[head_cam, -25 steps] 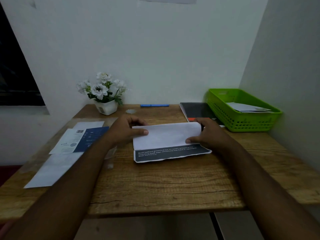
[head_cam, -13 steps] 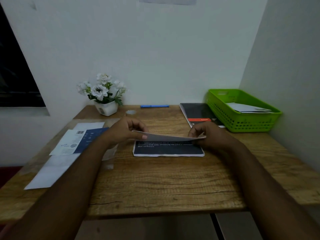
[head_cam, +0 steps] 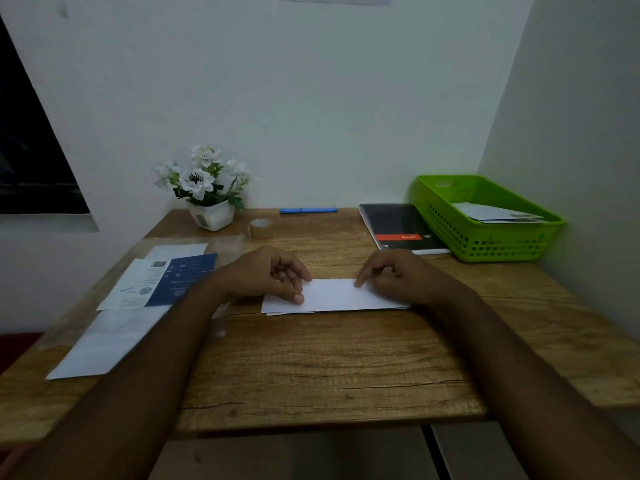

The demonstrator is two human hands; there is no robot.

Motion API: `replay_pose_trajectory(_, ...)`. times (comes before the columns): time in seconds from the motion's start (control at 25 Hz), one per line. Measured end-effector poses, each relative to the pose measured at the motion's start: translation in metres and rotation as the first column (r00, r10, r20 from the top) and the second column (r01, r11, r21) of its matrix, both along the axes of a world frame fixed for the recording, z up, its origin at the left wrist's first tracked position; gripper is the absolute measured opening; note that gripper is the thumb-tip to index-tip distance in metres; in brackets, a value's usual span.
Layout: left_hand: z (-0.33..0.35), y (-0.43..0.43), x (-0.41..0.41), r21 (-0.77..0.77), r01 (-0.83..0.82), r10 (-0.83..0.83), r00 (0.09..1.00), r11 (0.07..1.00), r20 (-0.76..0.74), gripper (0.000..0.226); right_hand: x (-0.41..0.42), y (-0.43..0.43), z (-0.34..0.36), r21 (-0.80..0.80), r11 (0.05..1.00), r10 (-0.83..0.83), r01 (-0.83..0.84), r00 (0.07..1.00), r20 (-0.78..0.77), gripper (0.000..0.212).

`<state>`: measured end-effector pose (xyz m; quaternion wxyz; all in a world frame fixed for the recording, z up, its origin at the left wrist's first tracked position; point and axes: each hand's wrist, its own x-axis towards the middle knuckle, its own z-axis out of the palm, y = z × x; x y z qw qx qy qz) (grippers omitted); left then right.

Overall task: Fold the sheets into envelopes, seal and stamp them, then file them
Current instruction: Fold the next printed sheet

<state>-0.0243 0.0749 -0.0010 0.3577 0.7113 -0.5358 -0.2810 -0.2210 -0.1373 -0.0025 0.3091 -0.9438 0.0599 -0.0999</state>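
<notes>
Wooden desk. Left hand, right hand press folded white paper sheet flat, pinching nothing. Best: run crease outward, edges flush.

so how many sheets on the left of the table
3: plain white sheet at the back, blue-and-white leaflet over it, long white sheet nearest. More may be hidden.

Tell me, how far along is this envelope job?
Done: folded white papers lie in the green plastic basket. In hand: the left hand and right hand press a white folded sheet flat on the wooden table. Left: sealing it, perhaps with the clear tape roll, stamping, filing, then the flat printed sheets at the table's left.
</notes>
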Motion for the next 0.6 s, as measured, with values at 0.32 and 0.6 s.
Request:
replay_pose_trajectory(0.32,-0.013,-0.013,-0.015,-0.059,-0.048,0.065,0.946,0.997,0.318,0.027,0.023,0.033,-0.016,-0.203,0.972,0.121,-0.121,0.993,-0.012,0.039)
replay_pose_trajectory(0.6,-0.013,0.0,-0.015,-0.066,-0.106,0.122,0.932,0.992,0.342,0.039,0.003,0.013,-0.016,-0.126,0.991,0.039,-0.044,0.998,-0.043,0.044)
